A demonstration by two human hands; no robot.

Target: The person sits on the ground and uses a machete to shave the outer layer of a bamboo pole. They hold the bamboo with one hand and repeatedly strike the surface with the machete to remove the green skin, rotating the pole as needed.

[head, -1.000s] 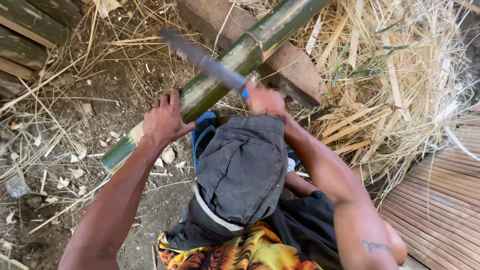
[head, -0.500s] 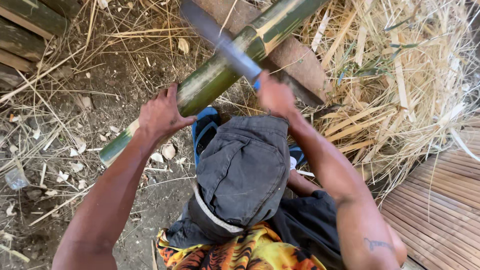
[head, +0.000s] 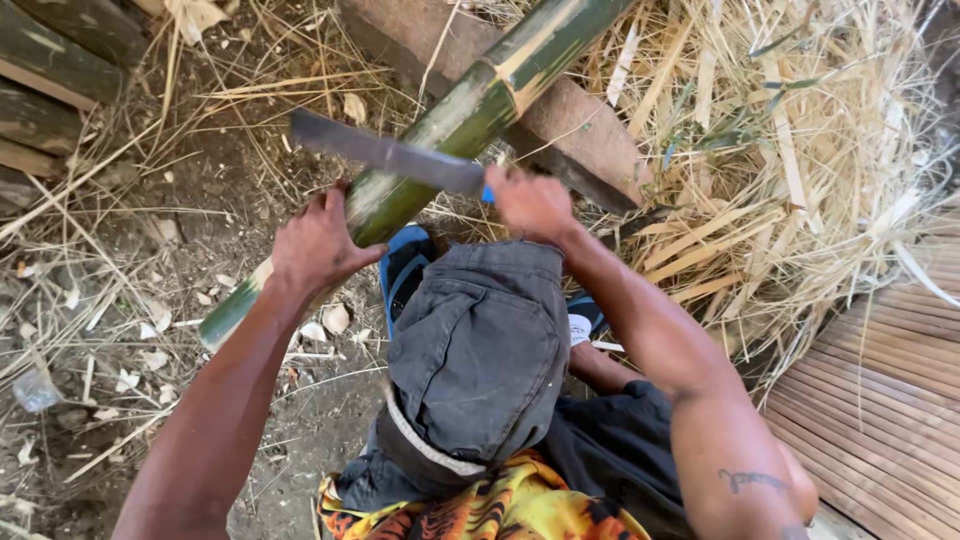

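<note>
The right hand (head: 530,203) is curling its fingers tight around a blue handle, of which only a sliver shows at the thumb side. From that fist the dark blade of the machete (head: 385,152) is running out toward nine o'clock, lying flat across the green bamboo pole (head: 450,130). Half a second ago the blade was lifted higher, pointing toward eleven o'clock; now it is sitting down on the pole.

The left hand (head: 318,245) is cupping the pole from above, fingers pressed together and wrapped over its lower stretch, much as it was before. The pole is slanting from one o'clock at the top edge down to eight o'clock, where its cut end is resting on the dirt among pale chips.

Behind the pole a brown wooden block (head: 570,120) is propping it up. Dry straw (head: 800,170) is piling at three o'clock, and a blue sandal (head: 405,265) is showing just under the pole.
</note>
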